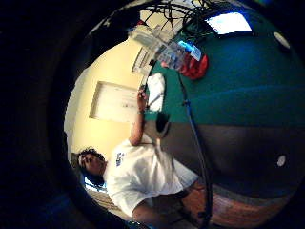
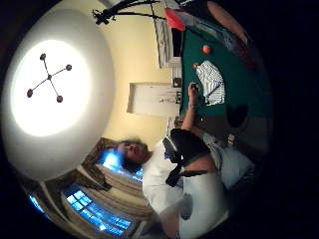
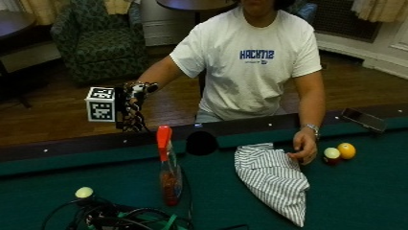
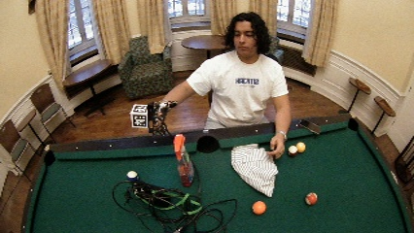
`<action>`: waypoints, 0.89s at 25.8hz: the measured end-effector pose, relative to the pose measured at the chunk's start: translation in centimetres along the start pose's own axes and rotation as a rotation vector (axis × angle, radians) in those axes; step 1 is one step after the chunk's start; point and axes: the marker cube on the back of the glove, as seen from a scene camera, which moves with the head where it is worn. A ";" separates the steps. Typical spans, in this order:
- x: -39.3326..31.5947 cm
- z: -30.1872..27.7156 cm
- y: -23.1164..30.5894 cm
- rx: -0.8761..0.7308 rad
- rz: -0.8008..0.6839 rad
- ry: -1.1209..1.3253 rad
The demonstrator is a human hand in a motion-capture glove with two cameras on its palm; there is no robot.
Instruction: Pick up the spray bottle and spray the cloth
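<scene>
The gloved right hand (image 3: 132,108) is up in the air past the table's edge, near the rail (image 3: 63,143). It holds nothing and touches nothing. Its fingers are dark and small, so I cannot tell how far they are open. The bottle (image 3: 168,167) stands upright on the green felt, well apart from that hand. The striped cloth (image 3: 273,176) lies beside it. The bare hand (image 3: 304,149) touches the cloth's edge. Only the wide view shows the orange ball (image 4: 259,207). The bottle's bottom is hard to see.
</scene>
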 end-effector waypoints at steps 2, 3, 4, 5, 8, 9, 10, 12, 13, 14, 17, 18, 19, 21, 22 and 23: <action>0.4 -0.1 -0.2 0.005 0.007 0.004; 0.6 -0.1 -0.3 0.007 0.011 0.006; 0.8 -0.1 -0.5 0.008 0.015 0.007; 0.9 -0.1 -0.8 0.008 0.020 0.008; 1.2 0.2 -1.9 0.013 0.040 0.005; 1.1 0.3 -2.5 0.019 0.047 0.001; 1.1 0.5 -3.1 0.027 0.055 -0.003; 1.2 0.8 -4.1 0.038 0.064 -0.007; 1.4 0.9 -4.4 0.040 0.065 -0.007; 1.5 1.1 -4.7 0.042 0.066 -0.005; 1.9 1.4 -5.8 0.058 0.075 0.004; 2.0 1.5 -6.2 0.069 0.080 0.009; 2.1 1.5 -6.5 0.085 0.084 0.014; 2.5 1.3 -7.2 0.130 0.091 0.024; 2.7 1.2 -7.5 0.157 0.094 0.027; 2.8 1.1 -7.8 0.186 0.096 0.029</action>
